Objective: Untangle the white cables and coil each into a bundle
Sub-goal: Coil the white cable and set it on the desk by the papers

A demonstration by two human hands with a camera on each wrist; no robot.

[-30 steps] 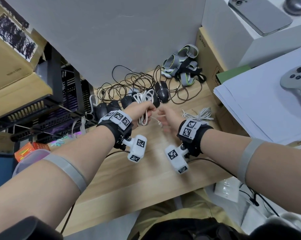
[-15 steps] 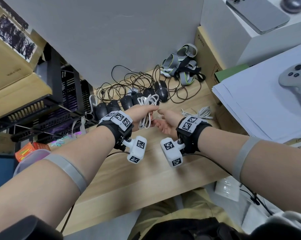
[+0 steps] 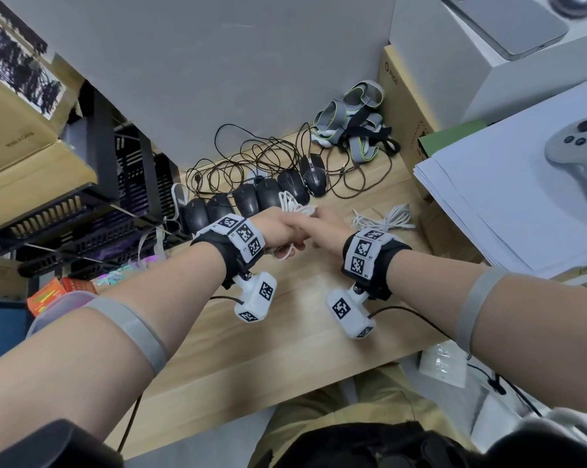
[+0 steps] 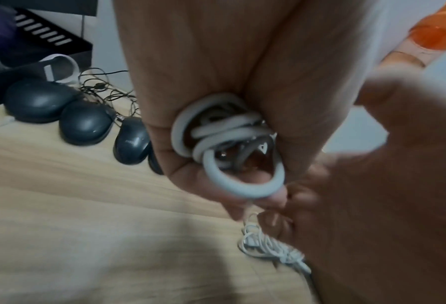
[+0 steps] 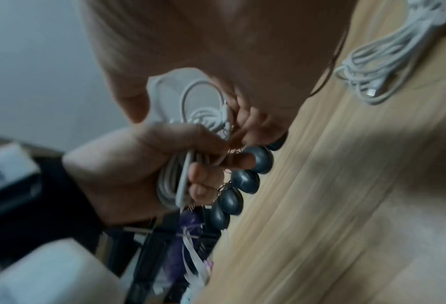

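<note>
My left hand (image 3: 278, 231) grips a coiled white cable (image 3: 295, 207) in its fist, with loops sticking out above and below the fingers (image 4: 226, 144). My right hand (image 3: 329, 226) is pressed up against it. In the right wrist view the right fingertips (image 5: 253, 121) pinch a thin strand of that cable beside the coil (image 5: 190, 123). Both hands hover above the wooden table (image 3: 285, 336). A second white cable (image 3: 383, 219) lies bundled on the table just right of my right hand, untouched (image 5: 380, 67).
A row of black mice (image 3: 251, 201) with tangled black cords (image 3: 251, 157) lies just behind the hands. Grey straps (image 3: 352, 126) sit at the back. A paper stack (image 3: 521, 204) with a controller borders the right, a black rack (image 3: 82, 217) the left.
My right hand has moved from below the coil, palm up, to close against its top, meeting the left hand. The left hand keeps its grip and has tilted slightly.
</note>
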